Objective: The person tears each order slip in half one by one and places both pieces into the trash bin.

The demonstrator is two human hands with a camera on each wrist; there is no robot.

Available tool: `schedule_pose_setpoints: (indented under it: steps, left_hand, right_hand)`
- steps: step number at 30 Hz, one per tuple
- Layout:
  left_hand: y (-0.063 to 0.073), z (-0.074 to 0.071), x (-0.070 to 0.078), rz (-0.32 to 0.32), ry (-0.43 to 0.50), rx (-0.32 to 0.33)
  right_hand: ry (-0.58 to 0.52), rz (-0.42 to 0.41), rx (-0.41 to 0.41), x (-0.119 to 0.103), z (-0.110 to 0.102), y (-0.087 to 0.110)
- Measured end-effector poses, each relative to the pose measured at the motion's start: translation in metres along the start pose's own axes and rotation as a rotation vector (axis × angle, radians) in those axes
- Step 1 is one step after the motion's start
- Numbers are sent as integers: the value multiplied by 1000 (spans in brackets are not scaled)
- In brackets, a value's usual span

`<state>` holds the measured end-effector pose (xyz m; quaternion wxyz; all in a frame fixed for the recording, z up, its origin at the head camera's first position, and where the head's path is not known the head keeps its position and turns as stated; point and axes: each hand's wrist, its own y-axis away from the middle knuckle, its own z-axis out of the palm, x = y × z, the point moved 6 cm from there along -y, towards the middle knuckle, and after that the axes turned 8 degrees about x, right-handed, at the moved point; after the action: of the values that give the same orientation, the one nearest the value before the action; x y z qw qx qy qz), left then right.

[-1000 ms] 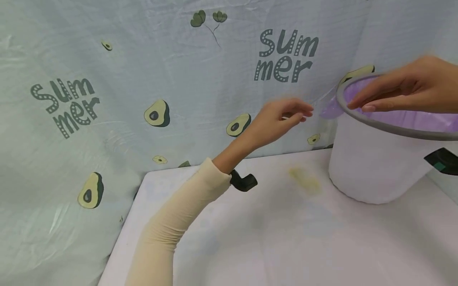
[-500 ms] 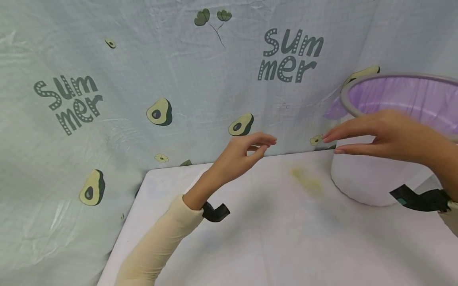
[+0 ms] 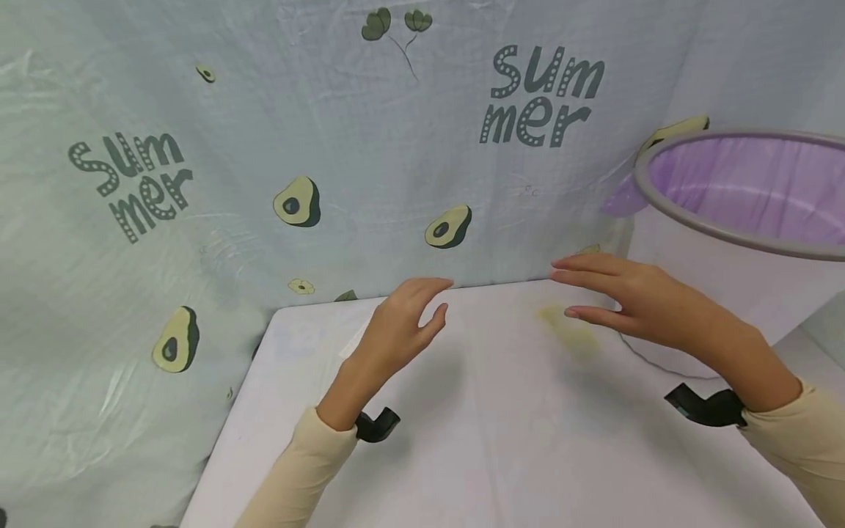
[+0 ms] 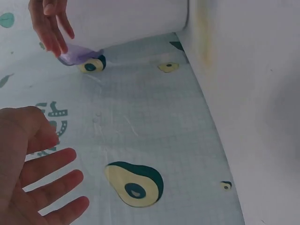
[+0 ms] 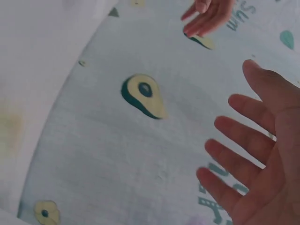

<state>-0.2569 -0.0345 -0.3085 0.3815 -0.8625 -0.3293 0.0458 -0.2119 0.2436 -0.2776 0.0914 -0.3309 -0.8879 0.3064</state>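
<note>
My left hand (image 3: 392, 323) hovers above the left-middle of the white table (image 3: 502, 440), fingers loosely bent and holding nothing. In the left wrist view its fingers (image 4: 56, 187) are spread apart with nothing between them. To the right, my right hand (image 3: 634, 297) is held over the table in front of the bin, its fingers fairly straight and its thumb apart. The right wrist view shows that palm bare, with the fingers (image 5: 239, 164) spread. Nearest to the right hand is a white bin (image 3: 693, 286) with a grey rim and a translucent purple liner bag (image 3: 759, 183).
Behind the table hangs a pale curtain (image 3: 370, 147) printed with avocados and the word "summer"; it also covers the left side. A faint yellow stain (image 3: 568, 330) marks the tabletop near the bin. Black wrist mounts (image 3: 706, 407) stick out below both hands.
Both hands have come down and back toward me. The right hand has moved from over the bin's rim to in front of it, and the left hand has shifted left.
</note>
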Motion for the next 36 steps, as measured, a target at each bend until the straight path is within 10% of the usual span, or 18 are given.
schedule_pose_setpoints:
  steps: [6, 12, 26, 36]
  left_hand:
    - [21, 3, -13, 93, -215, 10]
    - [45, 5, -31, 35, -285, -48]
    - [104, 1, -74, -111, -347, -155]
    - [123, -3, -116, -93, -380, -226]
  right_hand:
    - [35, 85, -180, -5, 48, 5]
    - [-30, 126, -289, -19, 94, 1]
    - [-126, -16, -357, -50, 165, -33]
    - [-211, -34, -400, -61, 209, -68]
